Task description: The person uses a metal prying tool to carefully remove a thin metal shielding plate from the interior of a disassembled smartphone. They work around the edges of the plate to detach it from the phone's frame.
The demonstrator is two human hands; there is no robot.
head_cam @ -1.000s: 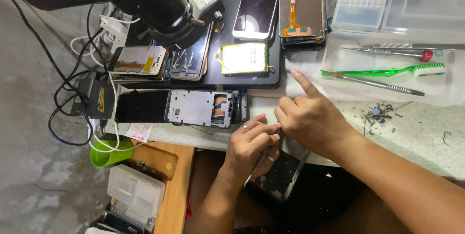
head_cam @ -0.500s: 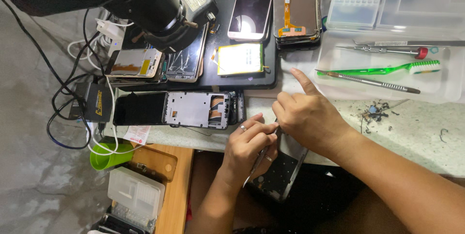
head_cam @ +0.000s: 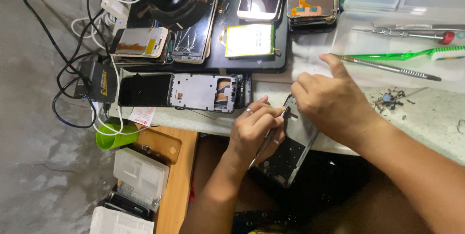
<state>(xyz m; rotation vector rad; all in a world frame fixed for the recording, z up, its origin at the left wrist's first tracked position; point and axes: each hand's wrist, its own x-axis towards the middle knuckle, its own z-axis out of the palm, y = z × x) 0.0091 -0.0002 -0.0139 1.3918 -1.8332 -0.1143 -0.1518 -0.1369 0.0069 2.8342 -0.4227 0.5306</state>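
Note:
My left hand (head_cam: 255,128) pinches a thin metal tool (head_cam: 271,135) whose tip rests near the top edge of a dark phone frame (head_cam: 289,154). That frame hangs over the front edge of the bench. My right hand (head_cam: 330,101) presses down on the frame's upper end, with the thumb sticking up. Just left of my hands, another phone frame (head_cam: 201,91) with a silver middle plate lies flat on the bench.
A black mat (head_cam: 242,62) at the back carries several phones, screens and a yellowish battery (head_cam: 249,40). A green toothbrush (head_cam: 407,55), a probe and a red-capped screwdriver (head_cam: 411,34) lie at right. Cables and a green cup (head_cam: 114,137) sit at left; parts boxes (head_cam: 140,173) below.
The view has shifted slightly. My right hand has slid a little to the right along the frame, and my left hand has brought the tool tip up to the frame's top edge.

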